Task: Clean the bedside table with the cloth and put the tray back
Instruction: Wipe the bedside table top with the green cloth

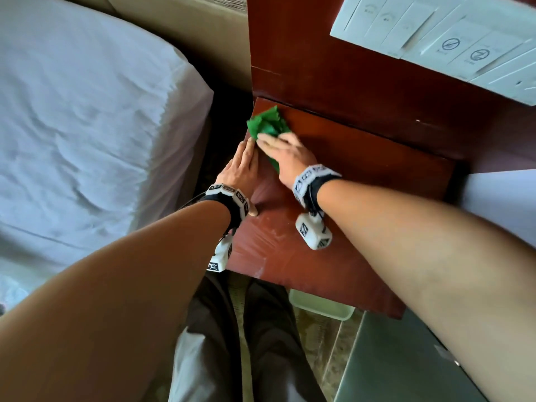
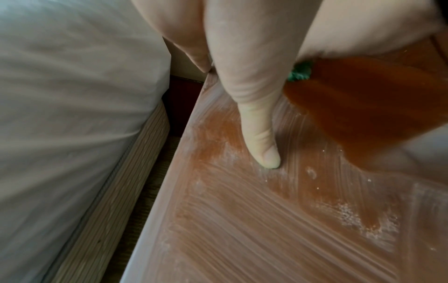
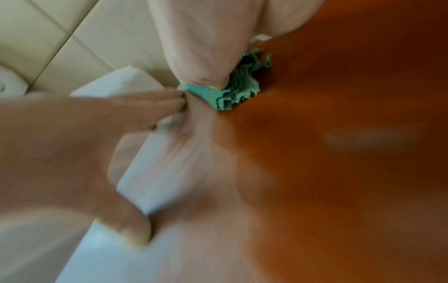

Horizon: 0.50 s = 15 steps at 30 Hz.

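On top of the bedside table (image 1: 348,169), at the back corner closest to the bed (image 1: 87,111), sits a bunched-up green cloth (image 1: 268,124). It looks soft and wrinkly, with a fuzzy, wavy edge. The right hand (image 1: 285,158) lies flat on the cloth with its fingers straight and pushes it down on the wood. In the right wrist view the thumb (image 3: 201,57) presses on the cloth too.

The left hand (image 1: 242,169) rests on the table edge beside the bed, just next to the cloth. Its fingers are straight and flat, and it holds nothing. The left thumb (image 2: 263,145) points out across the wood and touches it.

The table is smooth, shiny, red-brown wood with a square top. Pale dusty streaks and little white specks cover the part close to the person, like thin lines. Near the cloth the wood looks darker and cleaner.

Below the front edge of the table, down on the floor, part of a pale green tray (image 1: 322,307) peeks out. It has a rounded rim and looks like plastic.

The bed has a white, crumpled sheet. Behind the table, white flat switch plates (image 1: 435,36) sit on a dark wood panel.
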Available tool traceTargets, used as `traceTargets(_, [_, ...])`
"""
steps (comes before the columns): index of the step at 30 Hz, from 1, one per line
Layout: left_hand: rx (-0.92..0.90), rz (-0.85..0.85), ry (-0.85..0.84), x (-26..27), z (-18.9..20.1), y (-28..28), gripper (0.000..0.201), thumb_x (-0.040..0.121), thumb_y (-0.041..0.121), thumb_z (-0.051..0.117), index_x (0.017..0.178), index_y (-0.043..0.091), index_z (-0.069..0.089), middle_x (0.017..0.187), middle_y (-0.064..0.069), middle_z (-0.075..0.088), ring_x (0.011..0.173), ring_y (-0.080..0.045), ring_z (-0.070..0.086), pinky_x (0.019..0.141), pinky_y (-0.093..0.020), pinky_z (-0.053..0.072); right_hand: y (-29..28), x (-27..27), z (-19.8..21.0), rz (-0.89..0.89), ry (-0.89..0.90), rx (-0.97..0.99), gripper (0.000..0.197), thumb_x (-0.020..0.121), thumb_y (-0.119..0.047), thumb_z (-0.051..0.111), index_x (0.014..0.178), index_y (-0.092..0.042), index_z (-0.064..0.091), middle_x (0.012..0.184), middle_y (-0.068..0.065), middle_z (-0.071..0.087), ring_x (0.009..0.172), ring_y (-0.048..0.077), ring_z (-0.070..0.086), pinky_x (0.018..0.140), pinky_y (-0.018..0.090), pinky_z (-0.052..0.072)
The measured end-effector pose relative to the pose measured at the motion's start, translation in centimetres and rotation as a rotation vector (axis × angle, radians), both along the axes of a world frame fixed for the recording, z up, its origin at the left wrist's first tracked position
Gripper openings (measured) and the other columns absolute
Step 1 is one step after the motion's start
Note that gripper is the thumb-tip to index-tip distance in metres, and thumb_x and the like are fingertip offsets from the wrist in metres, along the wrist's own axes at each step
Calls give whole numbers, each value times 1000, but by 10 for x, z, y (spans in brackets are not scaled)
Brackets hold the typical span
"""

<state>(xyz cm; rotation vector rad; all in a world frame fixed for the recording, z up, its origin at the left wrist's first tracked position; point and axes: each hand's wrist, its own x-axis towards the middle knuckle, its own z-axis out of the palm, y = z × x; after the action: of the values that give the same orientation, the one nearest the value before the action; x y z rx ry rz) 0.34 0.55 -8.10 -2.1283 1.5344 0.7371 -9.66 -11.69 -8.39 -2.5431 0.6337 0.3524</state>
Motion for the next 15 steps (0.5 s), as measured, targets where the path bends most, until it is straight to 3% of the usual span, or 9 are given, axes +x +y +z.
traceTargets(5, [-39, 96, 9, -7, 9, 11, 156, 44, 60, 88, 151, -3, -6, 160, -18, -11, 149, -33, -4, 122, -40, 13, 32, -71, 3, 172, 68, 30, 80, 82, 10, 46, 145, -39, 37, 150, -29, 29, 132, 12, 32, 86, 31, 52])
traceTargets(8, [-99, 82, 33, -14, 21, 10, 128, 63, 47, 84, 154, 5, 4, 161, -15, -1, 149, -33, 4, 118, -42, 22, 25, -76, 3, 141, 80, 122, 70, 83, 5, 50, 138, -39, 48, 147, -24, 39, 130, 12, 40, 91, 32, 51])
traceTargets(10, [-193, 93, 75, -18, 29, 3, 87, 82, 34, 70, 151, 9, 23, 157, -12, 18, 142, -32, 20, 111, -40, 30, 18, -67, 12, -80, -1, 231, 54, 82, -4, 53, 123, -39, 63, 135, -17, 56, 119, 14, 55, 97, 30, 49])
traceTargets(12, [-262, 129, 125, -27, 36, -6, 54, 90, 30, 57, 138, 11, 42, 141, -10, 40, 128, -29, 38, 101, -38, 39, 7, -60, 17, -357, -124, 212, 41, 81, -9, 54, 111, -32, 70, 119, -15, 67, 107, 13, 64, 92, 26, 50])
traceTargets(15, [-289, 160, 218, -48, 40, -17, 33, 93, 27, 53, 123, 12, 54, 124, -6, 52, 117, -26, 45, 91, -39, 48, -12, -67, 19, -660, -191, 69, 21, 82, -18, 58, 97, -25, 72, 100, -7, 70, 90, 19, 65, 77, 31, 52])
